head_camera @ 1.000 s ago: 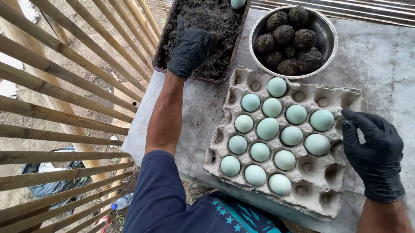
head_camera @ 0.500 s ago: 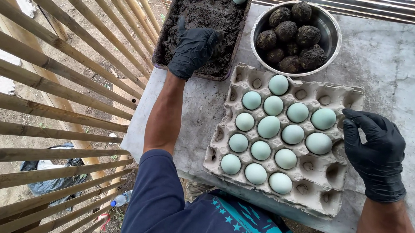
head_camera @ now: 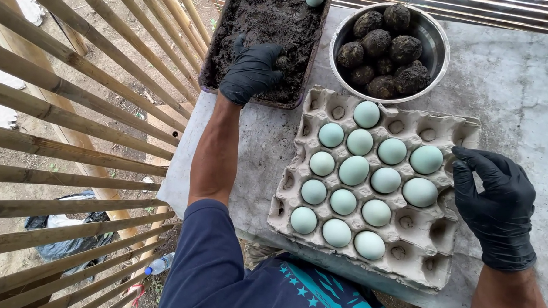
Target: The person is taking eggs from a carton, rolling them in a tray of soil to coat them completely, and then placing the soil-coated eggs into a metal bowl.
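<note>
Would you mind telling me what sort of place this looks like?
Probably an outdoor rural egg-curing bench: a bamboo slat fence over bare dirt, a grey pulp carton of pale green eggs, and a steel bowl of mud-coated eggs.

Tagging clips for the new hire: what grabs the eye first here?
The pale blue-green eggs in a grey pulp egg tray at centre. Behind it, a steel bowl holds dark, mud-coated lumps. The black-gloved left hand rests in a tray of dark mud; the right hand hovers at the egg tray's right edge.
</note>
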